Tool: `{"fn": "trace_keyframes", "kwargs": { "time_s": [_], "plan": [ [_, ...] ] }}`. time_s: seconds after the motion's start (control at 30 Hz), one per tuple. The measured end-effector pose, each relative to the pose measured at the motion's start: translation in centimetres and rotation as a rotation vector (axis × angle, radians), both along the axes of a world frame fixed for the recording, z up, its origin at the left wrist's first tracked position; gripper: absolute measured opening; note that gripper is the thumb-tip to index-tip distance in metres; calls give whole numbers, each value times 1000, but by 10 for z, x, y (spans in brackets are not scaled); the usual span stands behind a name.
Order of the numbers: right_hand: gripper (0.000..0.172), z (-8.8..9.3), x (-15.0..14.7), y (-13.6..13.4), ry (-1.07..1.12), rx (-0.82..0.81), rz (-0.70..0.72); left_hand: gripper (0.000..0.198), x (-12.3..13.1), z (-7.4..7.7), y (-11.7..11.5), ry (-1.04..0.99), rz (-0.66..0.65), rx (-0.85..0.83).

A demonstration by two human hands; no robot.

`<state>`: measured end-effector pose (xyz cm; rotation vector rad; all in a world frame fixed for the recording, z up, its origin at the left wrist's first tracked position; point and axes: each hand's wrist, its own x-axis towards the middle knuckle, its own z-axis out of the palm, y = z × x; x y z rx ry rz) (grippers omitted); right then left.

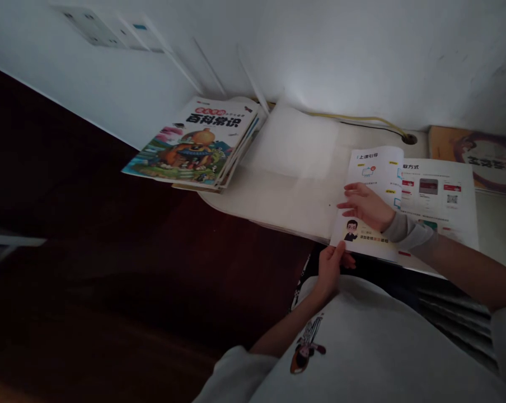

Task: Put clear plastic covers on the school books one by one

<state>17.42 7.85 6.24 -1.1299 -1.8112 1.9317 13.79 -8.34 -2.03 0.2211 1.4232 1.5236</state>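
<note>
An open booklet (450,207) with printed pages lies at the front edge of the white tabletop (295,184). Its left page curves up and shows a cartoon figure in glasses near the bottom. My left hand (332,263) pinches that page's lower left corner, thumb on top and fingers underneath. Over the same page, my right hand (366,206) is spread with its fingers pointing left; whether the fingertips press on the paper I cannot tell. A light band or sleeve end wraps the right wrist.
Several picture books (202,145) are stacked at the tabletop's left end, overhanging its edge. An orange book (479,157) lies at the back right. A yellow cable (362,116) runs along the wall to a hole in the tabletop. Wall sockets (93,28) sit at upper left.
</note>
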Motion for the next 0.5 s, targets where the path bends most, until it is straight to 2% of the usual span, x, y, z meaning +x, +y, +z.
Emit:
{"fn": "trace_keyframes", "kwargs": {
  "time_s": [0.1, 0.17, 0.27, 0.33, 0.5],
  "plan": [
    [32, 6, -3, -4, 223, -327, -311, 47, 0, 0, 0, -11, -15, 8],
    [28, 8, -6, -3, 301, -442, -392, 46, 0, 0, 0, -2, -15, 3],
    [11, 8, -12, -1, 225, -584, -307, 46, -2, 0, 0, 19, -12, -10],
    [13, 7, -15, -4, 100, -642, -189, 46, -2, 1, 0, 25, -13, -16],
    [16, 10, -5, -29, -59, -591, 80, 48, -4, 8, 0, 56, -62, 5]
  ]
}}
